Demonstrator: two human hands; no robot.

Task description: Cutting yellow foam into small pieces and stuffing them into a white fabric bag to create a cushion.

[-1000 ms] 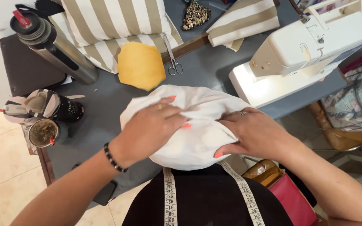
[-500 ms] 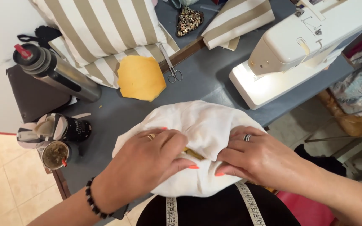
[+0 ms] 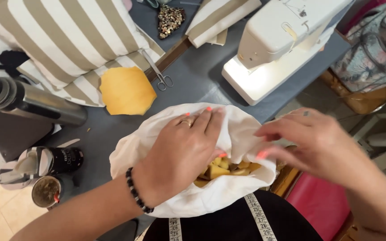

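A white fabric cover (image 3: 228, 196) lies at the near edge of the grey table (image 3: 193, 85). Its opening shows several yellow foam chunks (image 3: 222, 169) inside. My left hand (image 3: 182, 149) lies flat on top of the cover, fingers spread, pressing the fabric down beside the opening. My right hand (image 3: 309, 143) hovers just right of the cover, fingers apart and blurred, with the fingertips close to the opening's edge. It holds nothing.
A white sewing machine (image 3: 287, 40) stands at the back right. Scissors (image 3: 157, 71), a yellow fabric round (image 3: 126, 91), striped cushions (image 3: 63, 40), a steel flask (image 3: 32, 105) and cups (image 3: 45, 167) sit to the left. A measuring tape (image 3: 258, 216) hangs at my chest.
The cover's seam, pinched together by both hands before, now gapes and shows yellow foam. My right hand has lifted off to the right. My left hand stays on top.
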